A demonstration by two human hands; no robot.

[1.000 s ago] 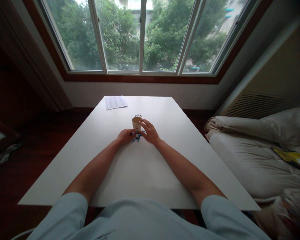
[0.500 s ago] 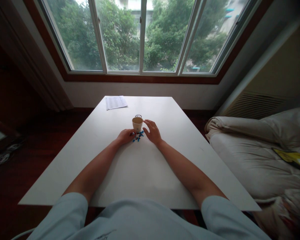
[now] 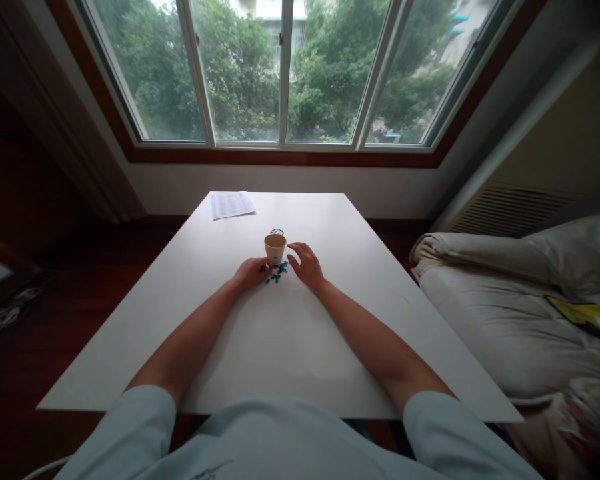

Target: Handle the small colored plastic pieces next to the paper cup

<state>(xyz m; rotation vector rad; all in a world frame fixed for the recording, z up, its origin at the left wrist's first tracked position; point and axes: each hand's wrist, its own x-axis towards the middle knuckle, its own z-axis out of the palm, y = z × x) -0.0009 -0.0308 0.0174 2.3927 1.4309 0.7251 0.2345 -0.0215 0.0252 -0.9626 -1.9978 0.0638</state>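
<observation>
A pale paper cup (image 3: 275,251) stands upright on the white table (image 3: 275,360), its inside brownish. Several small blue and dark pieces (image 3: 279,273), shaped like capsules, lie scattered just in front of it. My left hand (image 3: 253,272) rests at the left side of these pieces, fingers curled together near the cup's base; whatever is at the fingertips is too small to make out. To the right of the cup, my right hand (image 3: 306,264) is open, thumb and fingers apart, with nothing in it. A thin dark looped thing (image 3: 277,232) shows just behind the cup.
Sheets of printed paper (image 3: 233,205) lie at the table's far left corner. A cushioned light sofa (image 3: 480,320) with a yellow and black item (image 3: 585,316) on it stands to the right. Beyond the table is a wide window (image 3: 245,80).
My right hand has shifted slightly to the right, away from the cup. The left hand, the cup and the pieces look almost the same.
</observation>
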